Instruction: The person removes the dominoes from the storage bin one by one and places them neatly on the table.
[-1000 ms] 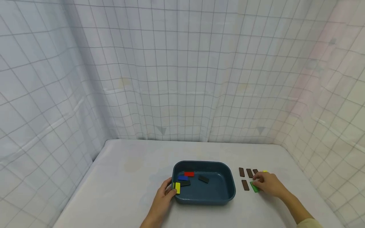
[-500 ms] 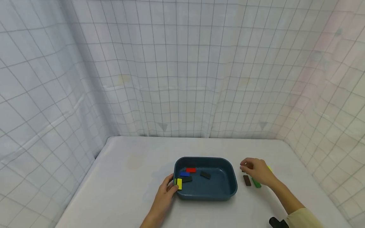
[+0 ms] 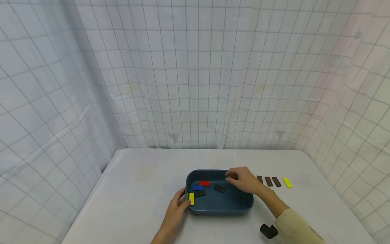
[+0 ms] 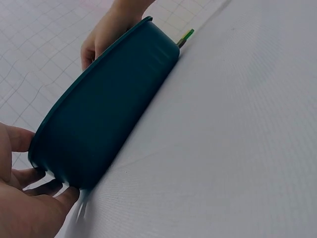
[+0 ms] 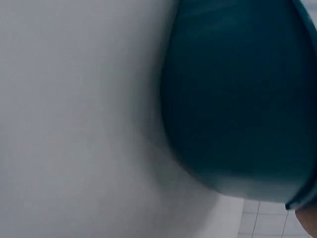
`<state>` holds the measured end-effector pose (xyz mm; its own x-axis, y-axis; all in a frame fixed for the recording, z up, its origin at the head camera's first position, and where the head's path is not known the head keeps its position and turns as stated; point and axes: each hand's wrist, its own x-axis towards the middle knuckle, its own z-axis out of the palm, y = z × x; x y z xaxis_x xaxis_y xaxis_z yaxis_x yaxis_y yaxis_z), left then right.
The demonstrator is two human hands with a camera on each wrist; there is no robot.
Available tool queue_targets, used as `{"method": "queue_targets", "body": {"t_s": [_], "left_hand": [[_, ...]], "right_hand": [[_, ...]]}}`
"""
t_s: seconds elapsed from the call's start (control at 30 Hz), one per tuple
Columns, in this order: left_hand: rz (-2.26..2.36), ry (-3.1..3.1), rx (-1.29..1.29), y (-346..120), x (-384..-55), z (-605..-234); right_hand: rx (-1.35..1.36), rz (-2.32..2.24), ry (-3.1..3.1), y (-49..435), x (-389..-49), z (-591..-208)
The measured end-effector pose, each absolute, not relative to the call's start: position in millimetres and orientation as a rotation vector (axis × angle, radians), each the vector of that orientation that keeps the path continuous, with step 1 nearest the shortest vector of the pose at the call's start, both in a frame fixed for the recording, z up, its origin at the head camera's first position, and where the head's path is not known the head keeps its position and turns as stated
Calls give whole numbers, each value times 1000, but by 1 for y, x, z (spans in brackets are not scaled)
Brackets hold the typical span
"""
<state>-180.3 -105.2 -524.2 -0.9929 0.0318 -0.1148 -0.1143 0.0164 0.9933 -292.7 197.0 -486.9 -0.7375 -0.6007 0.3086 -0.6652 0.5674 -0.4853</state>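
My left hand [image 3: 176, 207] grips the left end of a dark teal plastic bin [image 3: 219, 212], fingers outside its wall and thumb at the rim. A yellow tile [image 3: 192, 199] stands against that wall beside the thumb. Inside lie a red tile [image 3: 204, 183], a blue tile [image 3: 197, 187], a dark tile [image 3: 199, 193] and another dark tile [image 3: 219, 188]. Above the bin's right half hovers my right hand [image 3: 243, 179], fingers loosely bent, with nothing visible in it. The left wrist view shows the bin's outer wall [image 4: 104, 104] between the hands.
Right of the bin, a row on the white table [image 3: 137, 189] holds brown tiles [image 3: 268, 181] and a yellow tile [image 3: 287, 182]. A green tile [image 3: 274, 192] is mostly hidden by the right forearm. A black object [image 3: 269, 231] sits by the right sleeve. Gridded white curtains surround the table.
My right hand has left the green tile, passed over the brown row and moved left above the bin. The left hand has kept its grip on the bin.
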Motion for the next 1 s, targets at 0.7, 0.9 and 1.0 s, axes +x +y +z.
{"method": "queue_targets", "body": {"t_s": [0.7,0.9,1.0], "left_hand": [[2115,2141,-111,-104,-182,-527],[2121,2128,-145,-104,-182,-528],[2126,2122,-130,-104,-182,-527]], "right_hand": [[1254,649,-2833,160,-301,-516],[1254,809,-2848,158,-304,-517],[1255,845,-2830,159,-305,-516]]}}
